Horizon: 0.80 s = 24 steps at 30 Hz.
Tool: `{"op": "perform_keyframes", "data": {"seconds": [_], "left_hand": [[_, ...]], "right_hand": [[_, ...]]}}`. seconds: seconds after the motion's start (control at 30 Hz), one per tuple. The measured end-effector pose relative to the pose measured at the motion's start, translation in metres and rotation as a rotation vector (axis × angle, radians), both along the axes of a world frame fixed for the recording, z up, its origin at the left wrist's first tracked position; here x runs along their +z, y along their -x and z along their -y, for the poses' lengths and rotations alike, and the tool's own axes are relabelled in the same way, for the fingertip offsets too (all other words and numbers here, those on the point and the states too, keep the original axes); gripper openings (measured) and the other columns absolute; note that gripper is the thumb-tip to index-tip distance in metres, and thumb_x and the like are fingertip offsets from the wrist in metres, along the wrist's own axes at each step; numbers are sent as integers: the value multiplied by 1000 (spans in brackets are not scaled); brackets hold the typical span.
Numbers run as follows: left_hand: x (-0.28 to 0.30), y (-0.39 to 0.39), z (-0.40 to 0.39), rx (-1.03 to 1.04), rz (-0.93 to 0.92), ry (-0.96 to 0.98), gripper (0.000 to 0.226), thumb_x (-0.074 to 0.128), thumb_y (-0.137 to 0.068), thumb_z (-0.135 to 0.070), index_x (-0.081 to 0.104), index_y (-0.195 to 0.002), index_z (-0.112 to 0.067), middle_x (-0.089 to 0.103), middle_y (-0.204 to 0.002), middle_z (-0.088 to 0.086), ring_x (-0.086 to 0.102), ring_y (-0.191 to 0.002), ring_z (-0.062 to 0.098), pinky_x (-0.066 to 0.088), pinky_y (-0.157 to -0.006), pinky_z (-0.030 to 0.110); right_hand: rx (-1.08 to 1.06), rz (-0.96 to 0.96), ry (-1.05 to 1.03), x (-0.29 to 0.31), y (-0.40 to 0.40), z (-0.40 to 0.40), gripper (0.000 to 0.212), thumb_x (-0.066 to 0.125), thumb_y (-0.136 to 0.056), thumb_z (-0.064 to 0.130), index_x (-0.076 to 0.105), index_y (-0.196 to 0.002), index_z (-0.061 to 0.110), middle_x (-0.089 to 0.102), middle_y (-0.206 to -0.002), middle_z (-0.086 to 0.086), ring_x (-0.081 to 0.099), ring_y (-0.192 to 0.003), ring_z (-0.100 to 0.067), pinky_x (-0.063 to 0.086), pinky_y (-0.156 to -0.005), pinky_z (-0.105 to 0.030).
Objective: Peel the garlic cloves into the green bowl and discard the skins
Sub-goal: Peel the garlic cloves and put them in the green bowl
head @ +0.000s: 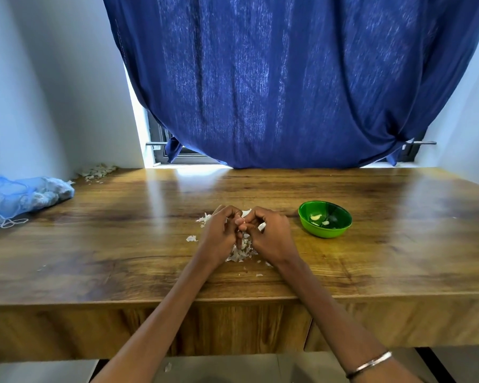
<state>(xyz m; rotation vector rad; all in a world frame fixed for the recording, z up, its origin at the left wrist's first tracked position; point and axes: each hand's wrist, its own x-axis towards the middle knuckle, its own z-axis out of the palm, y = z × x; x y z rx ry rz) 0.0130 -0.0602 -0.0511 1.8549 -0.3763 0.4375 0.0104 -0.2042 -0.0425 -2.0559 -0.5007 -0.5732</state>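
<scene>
Bare forearms reach in from the bottom edge, a thin metal bangle (369, 364) on the right wrist. Both hands meet over the middle of the wooden table (385, 261). The left hand (219, 233) and the right hand (271, 236) have their fingers curled tightly inward, fingertips pressed together on something small and pale between them, most likely a garlic clove (243, 215), though it is almost wholly hidden. Under and around the hands lies a heap of papery white skins (239, 254), thin, flaky and ragged. The green bowl (325, 230), round, glossy and shallow, stands near the right hand and holds two peeled cloves (315, 217), smooth and cream-coloured.

Likely risks: the slick clove could pop out of the pinch and skid across the polished tabletop, and the featherlight skins could drift off the edge; one flake (168, 367) seems to lie below the table already. At the far left sit a blue mesh bag (31, 196) of garlic and another pile of skins (96, 171).
</scene>
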Motion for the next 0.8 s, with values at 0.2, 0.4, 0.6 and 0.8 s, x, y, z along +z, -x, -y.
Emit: {"op": "perform_keyframes", "data": {"seconds": [0.2,0.4,0.6,0.8], "left_hand": [[2,1,-1,140,98,-91,43,50,-89,14,52,-75,-27,57,-83,1,55,-69,10,48,-60,25],[2,2,0,182,125,-141,29,54,-87,11,57,-79,-17,60,-84,1,53,-73,9,41,-62,22],[3,5,4,233,134,-129,37,52,-84,13,54,-74,-22,59,-80,-3,55,-72,9,45,-63,24],[5,6,10,292,196,-136,31,55,-84,13,56,-75,-17,58,-79,-3,52,-70,4,37,-61,8]], "right_hand": [[-26,94,56,2,1,-9,18,71,-83,5,60,-77,17,66,-75,8,60,-70,-5,46,-60,-20],[-24,114,119,1,-1,-12,25,74,-81,7,52,-78,18,58,-72,6,50,-65,-7,33,-55,-14],[-28,112,103,1,2,-14,29,75,-81,5,50,-79,18,51,-72,17,51,-72,0,36,-56,-18],[-78,139,126,-1,1,-16,26,69,-86,3,49,-80,18,59,-75,1,52,-71,-14,44,-57,-34]]}}
